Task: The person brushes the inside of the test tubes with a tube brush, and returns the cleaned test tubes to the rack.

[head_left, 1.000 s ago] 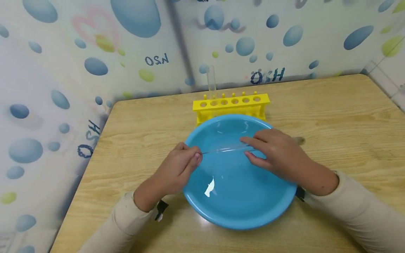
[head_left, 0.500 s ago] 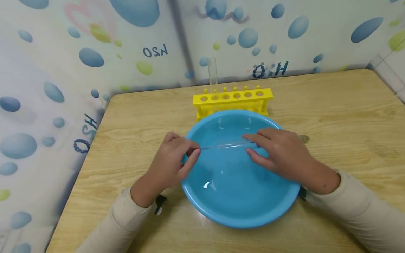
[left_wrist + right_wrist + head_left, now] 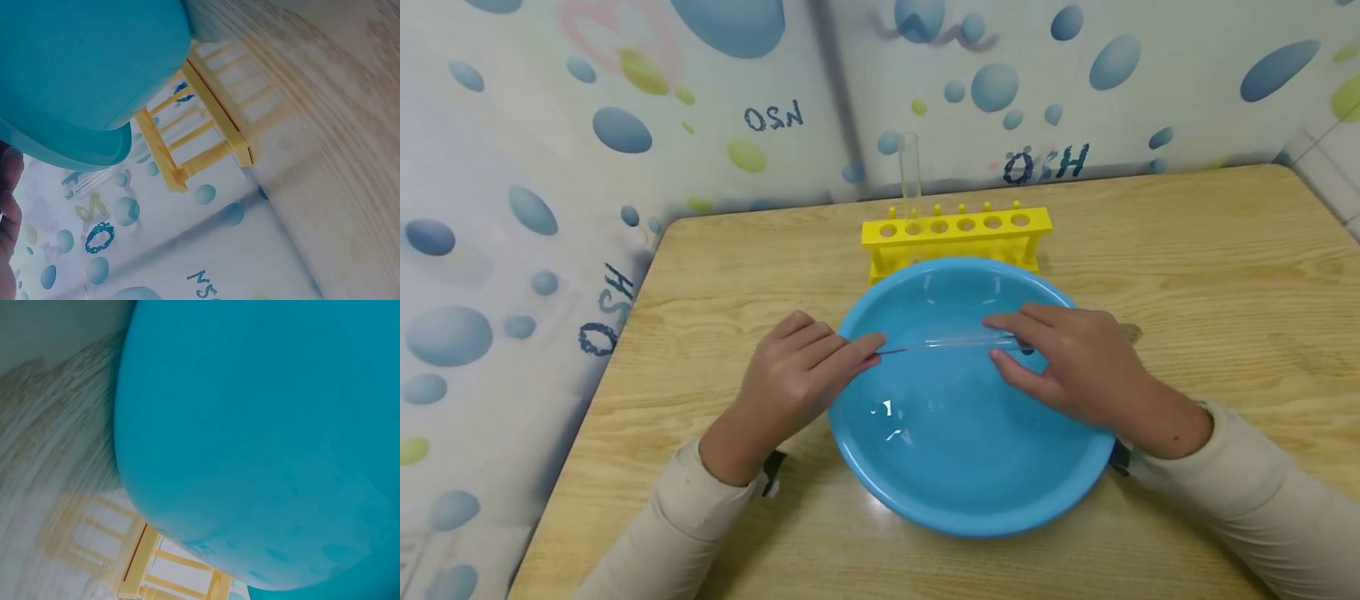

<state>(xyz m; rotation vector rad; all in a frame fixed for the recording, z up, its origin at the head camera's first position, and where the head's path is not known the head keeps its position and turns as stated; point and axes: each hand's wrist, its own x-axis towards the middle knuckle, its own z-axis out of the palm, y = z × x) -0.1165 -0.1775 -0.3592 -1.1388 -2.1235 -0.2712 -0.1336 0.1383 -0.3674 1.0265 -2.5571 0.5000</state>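
Over the blue basin (image 3: 955, 467), a clear glass test tube (image 3: 973, 342) lies nearly level. My right hand (image 3: 1071, 362) holds it by its right part between thumb and fingers; the palm hides that end. A thin wire (image 3: 898, 349), apparently the stem of a test tube brush, runs from the tube's left end to my left hand (image 3: 790, 375). That hand pinches the wire between thumb and fingertips, at the basin's left rim. A whitish speckled stretch shows inside the tube. The left wrist view catches only a few fingers (image 3: 9, 200); the right wrist view shows no hand.
Behind the basin stands a yellow test tube rack (image 3: 957, 233), with another clear tube (image 3: 910, 171) upright in its second hole from the left. The wooden table (image 3: 1210, 275) meets a wall (image 3: 820, 67) patterned with blue and green ovals. A brownish patch (image 3: 1131, 333) shows beside my right hand.
My left hand has turned at the wrist, its back now facing more upward and its fingers straighter along the wire. The right hand and tube stay nearly in place; the view has shifted slightly.
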